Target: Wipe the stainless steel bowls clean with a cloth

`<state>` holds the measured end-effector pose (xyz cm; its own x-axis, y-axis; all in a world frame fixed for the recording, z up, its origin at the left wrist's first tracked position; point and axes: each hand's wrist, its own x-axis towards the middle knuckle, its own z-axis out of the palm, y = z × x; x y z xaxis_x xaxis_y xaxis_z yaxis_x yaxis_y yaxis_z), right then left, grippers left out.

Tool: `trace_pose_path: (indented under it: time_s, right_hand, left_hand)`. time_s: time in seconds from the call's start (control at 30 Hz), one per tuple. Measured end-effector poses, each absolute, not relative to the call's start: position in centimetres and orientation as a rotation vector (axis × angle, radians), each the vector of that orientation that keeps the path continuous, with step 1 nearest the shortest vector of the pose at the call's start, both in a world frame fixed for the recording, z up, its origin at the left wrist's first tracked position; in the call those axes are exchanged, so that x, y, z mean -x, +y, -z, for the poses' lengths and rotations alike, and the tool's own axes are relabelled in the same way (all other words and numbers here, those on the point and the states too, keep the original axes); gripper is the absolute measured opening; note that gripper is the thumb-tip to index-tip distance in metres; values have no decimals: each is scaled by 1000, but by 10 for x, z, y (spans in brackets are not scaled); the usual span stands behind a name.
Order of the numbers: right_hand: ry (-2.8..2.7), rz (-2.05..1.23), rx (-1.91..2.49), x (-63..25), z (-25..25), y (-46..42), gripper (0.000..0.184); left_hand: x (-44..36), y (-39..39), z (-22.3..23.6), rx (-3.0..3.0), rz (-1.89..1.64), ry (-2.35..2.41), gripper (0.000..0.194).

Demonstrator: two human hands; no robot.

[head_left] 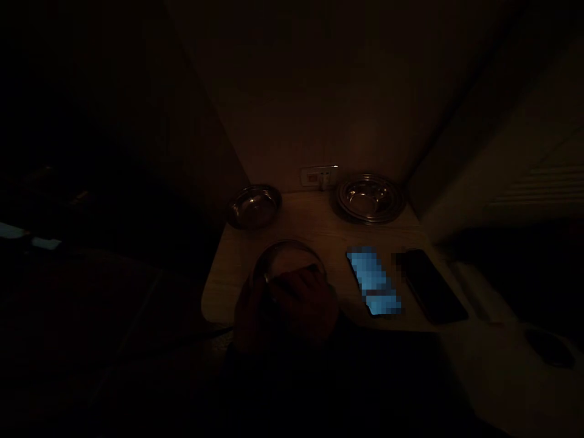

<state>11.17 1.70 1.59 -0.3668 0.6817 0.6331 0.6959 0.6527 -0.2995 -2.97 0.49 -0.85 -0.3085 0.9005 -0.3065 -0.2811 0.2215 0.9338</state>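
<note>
The scene is very dark. A shiny metal bowl [285,250] stands near the front edge of a small wooden table. My left hand [246,310] is at the bowl's left side, apparently closed on its rim; its fingers are dim. My right hand [310,301] reaches over the bowl with fingers curled down into it. Whatever those fingers hold is hidden beneath them, and the bowl's contents do not show.
A second metal bowl [255,207] sits at the table's back left, and stacked metal dishes [370,199] at the back right. A lit phone [374,283] and a dark phone [433,286] lie on the table [314,213]. Behind is a wall socket [319,176].
</note>
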Motion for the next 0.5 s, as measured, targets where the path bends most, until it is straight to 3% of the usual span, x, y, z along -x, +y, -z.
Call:
trace_pose_path:
  time_s: [0.5]
  right_hand:
    - [-2083, 40, 1068, -120, -2, -2, 21]
  left_hand:
    - [20, 7, -4, -617, -1264, 1480, 44]
